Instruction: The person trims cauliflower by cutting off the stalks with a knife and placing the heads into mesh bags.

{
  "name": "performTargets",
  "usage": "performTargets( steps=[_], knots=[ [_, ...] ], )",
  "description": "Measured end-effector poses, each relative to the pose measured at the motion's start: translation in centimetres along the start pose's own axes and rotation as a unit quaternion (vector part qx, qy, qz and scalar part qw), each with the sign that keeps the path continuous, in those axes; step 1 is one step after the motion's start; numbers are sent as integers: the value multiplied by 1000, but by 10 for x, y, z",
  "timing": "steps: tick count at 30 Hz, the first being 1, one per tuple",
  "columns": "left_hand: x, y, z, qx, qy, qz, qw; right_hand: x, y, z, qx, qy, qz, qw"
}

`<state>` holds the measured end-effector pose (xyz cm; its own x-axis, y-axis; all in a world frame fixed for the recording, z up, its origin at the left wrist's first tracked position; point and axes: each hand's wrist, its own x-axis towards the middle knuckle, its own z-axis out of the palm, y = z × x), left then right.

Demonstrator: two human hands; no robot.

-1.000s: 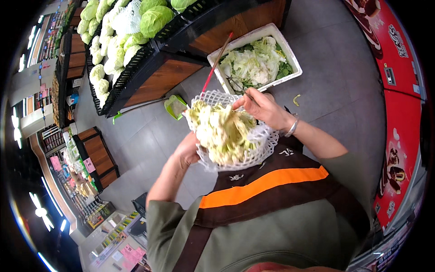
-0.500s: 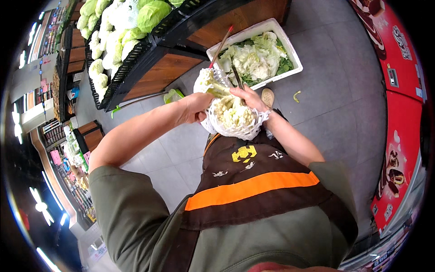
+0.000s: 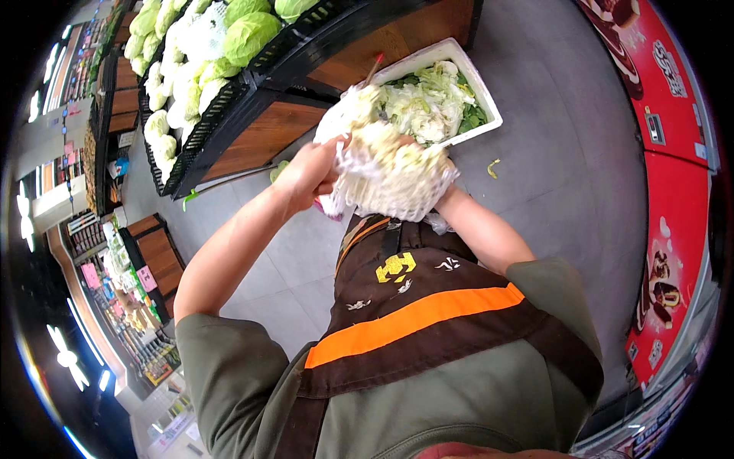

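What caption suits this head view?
Left hand grips a netted cabbage above a white box of leaves.

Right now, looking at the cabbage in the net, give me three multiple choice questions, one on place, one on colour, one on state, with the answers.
1. Where is the white foam box of cut leaves?
A. On the grey floor by the wooden display stand
B. On top of the shelf among the cabbages
C. In the person's lap

2. What colour is the stripe across the brown apron?
A. Blue
B. Orange
C. White

3. How is the cabbage held?
A. Lying bare on the floor
B. Wrapped in a white foam net, gripped by the left hand
C. Sealed in a box

Answers: 1 A, the box sits on the floor beside the stand. 2 B, the band is plainly orange. 3 B, the net surrounds the cabbage and the left hand clasps its edge; the right hand is hidden behind it.
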<state>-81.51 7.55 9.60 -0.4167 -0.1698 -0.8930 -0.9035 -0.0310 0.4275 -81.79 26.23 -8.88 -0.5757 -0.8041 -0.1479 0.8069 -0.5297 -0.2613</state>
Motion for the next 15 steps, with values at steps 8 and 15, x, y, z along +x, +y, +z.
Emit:
performTargets(
  steps=[8,15],
  knots=[
    [-5,58,-16,62,126,273,952,63,-59,-6,37,137,-73,987],
    [31,38,-42,-4,86,209,974,60,-98,-8,18,179,-96,979]
  ],
)
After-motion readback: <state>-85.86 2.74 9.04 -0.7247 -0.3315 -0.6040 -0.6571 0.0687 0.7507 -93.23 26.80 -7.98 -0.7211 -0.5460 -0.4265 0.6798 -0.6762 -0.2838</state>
